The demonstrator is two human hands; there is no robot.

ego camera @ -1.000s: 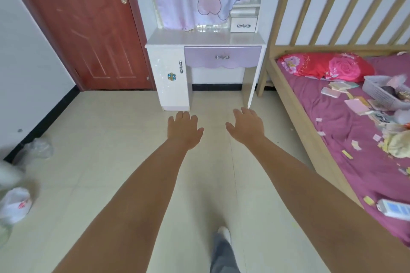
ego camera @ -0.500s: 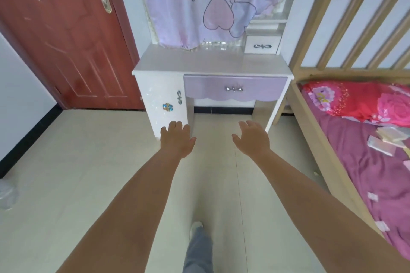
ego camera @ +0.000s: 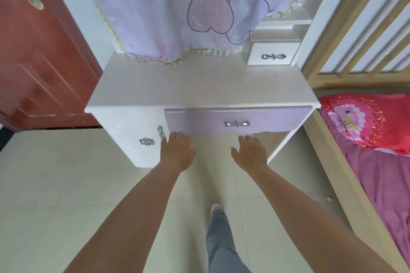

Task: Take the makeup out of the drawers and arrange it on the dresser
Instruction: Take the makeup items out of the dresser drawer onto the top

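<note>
My leg: one trouser leg (ego camera: 219,237) and foot stepping forward on the tiled floor (ego camera: 66,184), which reads as walking up to the dresser.
Left hand (ego camera: 177,153): palm down, fingers (ego camera: 175,137) spread and holding nothing, hanging just in front of the white cabinet door (ego camera: 131,135) near its silver handle (ego camera: 161,132).
Right hand (ego camera: 249,153): also flat, loose and empty, just below the purple drawer (ego camera: 237,121); I judge it is held low and ready so it can rise to the bow-shaped pull (ego camera: 236,123).
Purple drawer: closed flush under the worktop (ego camera: 188,86).
Makeup: none in view; I take it to be inside the closed drawers.
Worktop: bare white surface, the place the makeup is meant to go.
Small white drawer (ego camera: 271,53): closed, standing at the back right of the worktop.
Cloth (ego camera: 188,6): pink-and-lilac, hanging over the back of the dresser, hiding what is behind it.
Bed (ego camera: 377,162): right beside the dresser, red pillow (ego camera: 366,119) at its head.
</note>
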